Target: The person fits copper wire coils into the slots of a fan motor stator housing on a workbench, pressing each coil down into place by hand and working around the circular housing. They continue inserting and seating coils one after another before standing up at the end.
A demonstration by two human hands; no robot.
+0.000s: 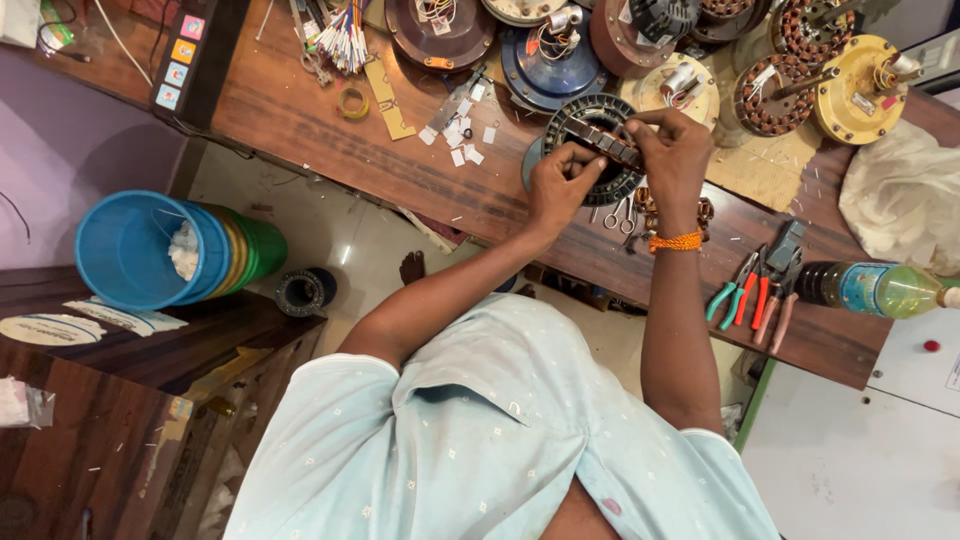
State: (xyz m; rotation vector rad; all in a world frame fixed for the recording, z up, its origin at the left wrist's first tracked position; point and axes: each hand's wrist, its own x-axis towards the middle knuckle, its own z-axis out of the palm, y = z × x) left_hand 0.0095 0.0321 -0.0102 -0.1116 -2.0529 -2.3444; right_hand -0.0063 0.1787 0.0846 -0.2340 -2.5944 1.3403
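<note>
A dark, slotted metal stator ring [590, 112] lies on the wooden workbench [330, 150]. My left hand [558, 185] grips its near left rim, with fingers curled over the edge. My right hand [672, 150], with an orange thread around the wrist, pinches the right side of the ring with thumb and fingers. A row of grey metal slots shows between the two hands. Both hands cover the near half of the ring.
Several motor housings and copper-wound stators [775, 95] line the far bench edge. Pliers with coloured handles [745, 290], a bottle [880, 290], scissors [620, 215], white paper slips [462, 140], a tape roll [352, 103] and stacked buckets [140, 250] surround me.
</note>
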